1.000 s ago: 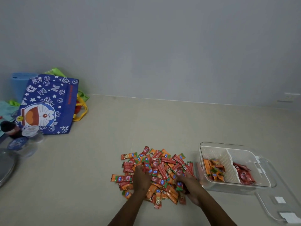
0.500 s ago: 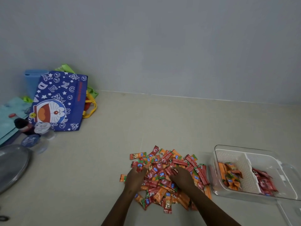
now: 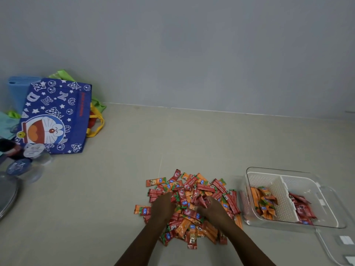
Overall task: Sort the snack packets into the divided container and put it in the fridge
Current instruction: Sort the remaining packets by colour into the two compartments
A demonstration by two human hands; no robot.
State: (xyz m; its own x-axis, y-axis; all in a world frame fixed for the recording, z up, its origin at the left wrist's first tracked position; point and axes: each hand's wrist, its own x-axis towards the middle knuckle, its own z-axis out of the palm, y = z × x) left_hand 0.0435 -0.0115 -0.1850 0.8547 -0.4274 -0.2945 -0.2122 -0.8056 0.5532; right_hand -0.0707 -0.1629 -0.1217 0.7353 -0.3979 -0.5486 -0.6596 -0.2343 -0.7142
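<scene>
- Snack packets (image 3: 192,206), small red and orange foil sachets, lie in one loose heap on the beige counter (image 3: 119,189), near the front edge and a little right of the middle; both hands are on top of this heap.
- Left hand (image 3: 163,205) rests on the left part of the heap with its fingers bent down into the packets; whether it really holds one, I cannot tell.
- Right hand (image 3: 210,207) is curled over the middle of the heap and seems to pinch some red packets under its fingers.
- Just right of the heap stands the clear plastic divided container (image 3: 249,181) with a white perforated insert. Its left compartment has a few orange packets (image 3: 264,201), and its right compartment has a few red packets (image 3: 301,208).
- A clear flat lid (image 3: 330,246) lies near the container, at the near right corner.
- Far left, against the grey wall, leans a blue cartoon-printed tote bag (image 3: 55,116), with some sealed water cups (image 3: 34,150) in front of it.
- The step in hand, I judge, is sorting by colour, and it is at an early point, because most packets are not sorted yet.
- The next move calls for lifting one colour only, carrying it right, and dropping it into the matching compartment.
</scene>
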